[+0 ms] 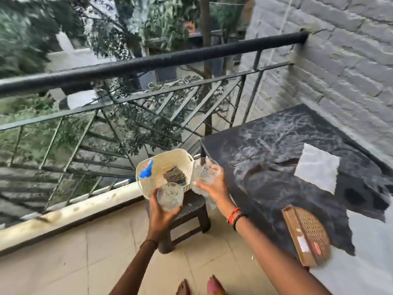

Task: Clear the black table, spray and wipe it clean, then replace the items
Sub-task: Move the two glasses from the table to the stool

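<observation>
The black glossy table (265, 145) stands at the right against the brick wall. My left hand (158, 213) grips a clear patterned glass (170, 195) just in front of a cream plastic basket (168, 165). My right hand (212, 186) holds a second clear glass (205, 171) between the basket and the table's left edge. The basket sits on a small dark stool (191, 211) and holds a spray bottle with a blue trigger (146, 170). On the table lie a white cloth (316, 167) and a brown box with a round woven mat (306, 233).
A black metal railing (148, 62) runs across the balcony with a low concrete kerb (70, 211) beneath it. A grey brick wall (340, 60) closes the right side. Beige floor tiles (63, 262) spread to the left of the stool. My feet (200, 287) show at the bottom.
</observation>
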The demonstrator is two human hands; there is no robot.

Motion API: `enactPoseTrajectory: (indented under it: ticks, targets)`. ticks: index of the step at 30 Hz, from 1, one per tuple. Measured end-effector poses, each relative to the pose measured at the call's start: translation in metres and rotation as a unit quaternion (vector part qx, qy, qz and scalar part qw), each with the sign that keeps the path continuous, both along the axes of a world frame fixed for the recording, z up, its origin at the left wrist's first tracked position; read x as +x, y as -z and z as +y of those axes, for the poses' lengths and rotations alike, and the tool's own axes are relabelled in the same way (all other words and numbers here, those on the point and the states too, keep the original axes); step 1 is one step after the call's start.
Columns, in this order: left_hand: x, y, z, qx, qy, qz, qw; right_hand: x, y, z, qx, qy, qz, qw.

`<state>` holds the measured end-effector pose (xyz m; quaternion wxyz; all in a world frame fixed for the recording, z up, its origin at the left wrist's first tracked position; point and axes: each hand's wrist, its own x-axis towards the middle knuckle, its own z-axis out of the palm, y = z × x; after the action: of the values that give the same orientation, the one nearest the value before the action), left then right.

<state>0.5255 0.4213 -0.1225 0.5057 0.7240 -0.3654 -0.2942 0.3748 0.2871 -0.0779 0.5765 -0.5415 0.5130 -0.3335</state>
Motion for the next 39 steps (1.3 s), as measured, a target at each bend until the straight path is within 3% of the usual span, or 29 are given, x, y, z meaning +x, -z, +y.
enactPoseTrajectory:
  ticks: [8, 22, 39]
  targets:
    - [0.034, 0.083, 0.043, 0.074, -0.047, 0.024, 0.996, 0.034, 0.082, 0.022, 0.026, -0.037, 0.027, 0.999]
    - [0.079, 0.217, 0.036, 0.105, -0.091, 0.056, 0.989, 0.069, 0.23, 0.029, 0.048, -0.112, 0.045, 0.992]
    - [0.098, 0.249, 0.018, 0.08, -0.038, 0.03, 0.996, 0.085, 0.289, 0.02, 0.034, -0.134, 0.08, 0.987]
